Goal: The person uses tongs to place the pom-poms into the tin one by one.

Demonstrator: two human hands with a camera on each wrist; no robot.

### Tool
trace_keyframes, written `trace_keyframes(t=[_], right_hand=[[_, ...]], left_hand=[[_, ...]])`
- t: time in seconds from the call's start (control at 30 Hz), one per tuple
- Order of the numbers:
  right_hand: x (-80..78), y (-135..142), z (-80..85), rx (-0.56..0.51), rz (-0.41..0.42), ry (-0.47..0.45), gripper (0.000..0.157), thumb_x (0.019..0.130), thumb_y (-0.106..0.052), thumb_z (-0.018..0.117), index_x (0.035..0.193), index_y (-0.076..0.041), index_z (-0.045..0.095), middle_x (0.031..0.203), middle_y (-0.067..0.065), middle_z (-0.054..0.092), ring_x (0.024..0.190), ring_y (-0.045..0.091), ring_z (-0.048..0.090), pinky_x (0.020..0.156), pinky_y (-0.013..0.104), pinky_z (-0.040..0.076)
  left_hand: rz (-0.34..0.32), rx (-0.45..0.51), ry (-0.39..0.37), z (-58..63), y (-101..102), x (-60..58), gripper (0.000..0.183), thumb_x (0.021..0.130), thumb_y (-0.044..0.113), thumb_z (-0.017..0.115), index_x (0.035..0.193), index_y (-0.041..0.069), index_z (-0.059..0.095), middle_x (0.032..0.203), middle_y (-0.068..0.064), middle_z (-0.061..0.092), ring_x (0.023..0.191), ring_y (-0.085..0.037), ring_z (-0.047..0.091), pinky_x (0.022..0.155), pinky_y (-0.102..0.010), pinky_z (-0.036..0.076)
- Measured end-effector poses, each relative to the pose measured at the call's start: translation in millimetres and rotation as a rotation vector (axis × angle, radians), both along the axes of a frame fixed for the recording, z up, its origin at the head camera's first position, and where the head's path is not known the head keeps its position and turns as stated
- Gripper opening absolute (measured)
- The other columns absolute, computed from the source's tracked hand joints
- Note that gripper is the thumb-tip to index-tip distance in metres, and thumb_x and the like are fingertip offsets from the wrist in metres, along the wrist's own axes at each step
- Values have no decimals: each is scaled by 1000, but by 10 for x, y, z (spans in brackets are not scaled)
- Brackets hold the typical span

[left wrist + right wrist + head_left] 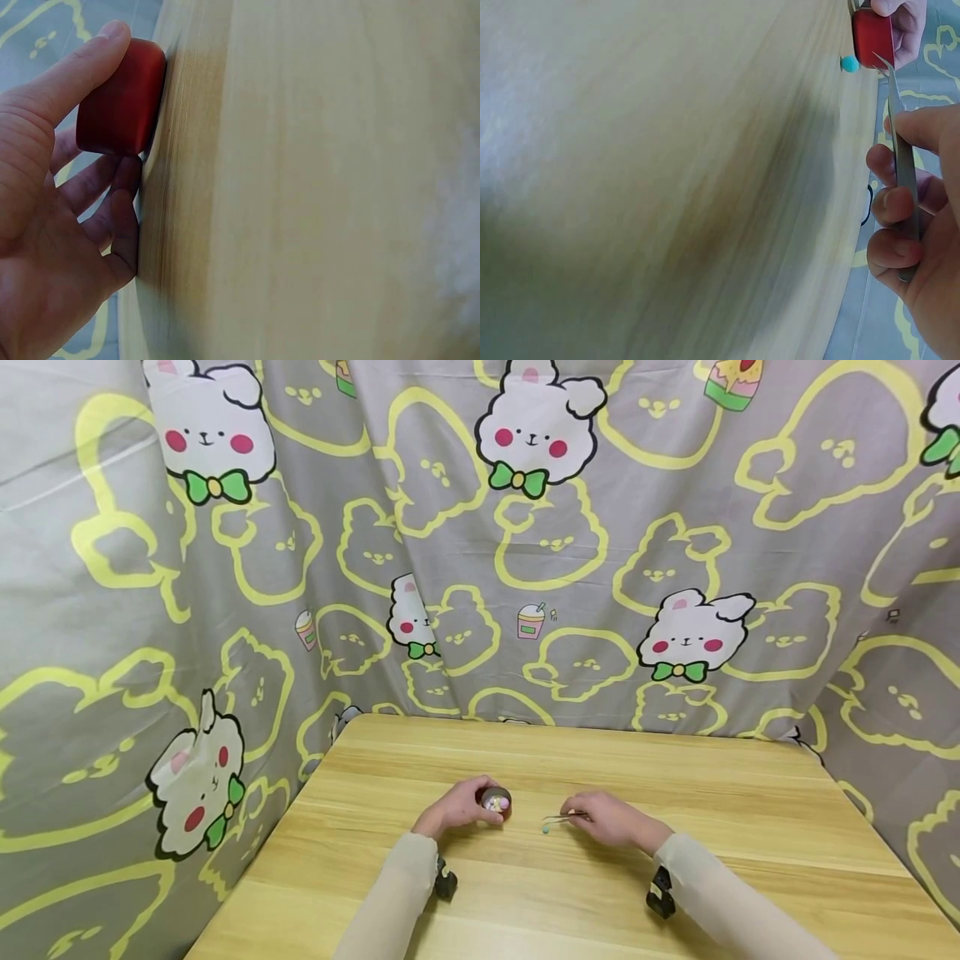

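Note:
My left hand [467, 803] grips a small round container [506, 792] that stands on the table. Its side looks red [124, 97] in the left wrist view, with the thumb against it. Small pale and pink balls [497, 804] show inside it from above. In my right hand [609, 818] is a pair of metal tweezers [904, 165], held between thumb and fingers. Their bent tips point toward the container and stand slightly apart, with nothing visible between them. A small teal ball [850, 64] lies on the table near the tips, to the right of the container in the head view.
The wood-grain table [570, 902] reaches back to a grey curtain [465, 552] with yellow outlines and white cartoon animals. More of this cloth hangs at the left and right sides. Black devices [660, 893] are strapped at both wrists.

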State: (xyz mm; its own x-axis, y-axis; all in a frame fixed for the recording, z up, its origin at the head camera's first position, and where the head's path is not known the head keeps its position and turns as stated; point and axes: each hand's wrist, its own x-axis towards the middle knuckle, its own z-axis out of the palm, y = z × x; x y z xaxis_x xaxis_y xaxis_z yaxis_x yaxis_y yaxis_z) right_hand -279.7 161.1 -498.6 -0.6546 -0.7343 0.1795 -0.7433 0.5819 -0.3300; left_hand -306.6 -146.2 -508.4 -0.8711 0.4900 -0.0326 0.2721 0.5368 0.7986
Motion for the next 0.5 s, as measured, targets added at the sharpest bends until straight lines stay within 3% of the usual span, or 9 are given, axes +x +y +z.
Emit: trace_keyframes(t=[0.5], right_hand=[[29, 4, -48, 16, 7, -34, 14, 94, -11, 58, 104, -17, 66, 94, -9, 61, 84, 6, 57, 71, 30, 48]], left_hand=[[7, -6, 3, 6, 0, 11, 44, 75, 18, 81, 113, 11, 61, 106, -3, 60, 97, -20, 54, 82, -36, 44]])
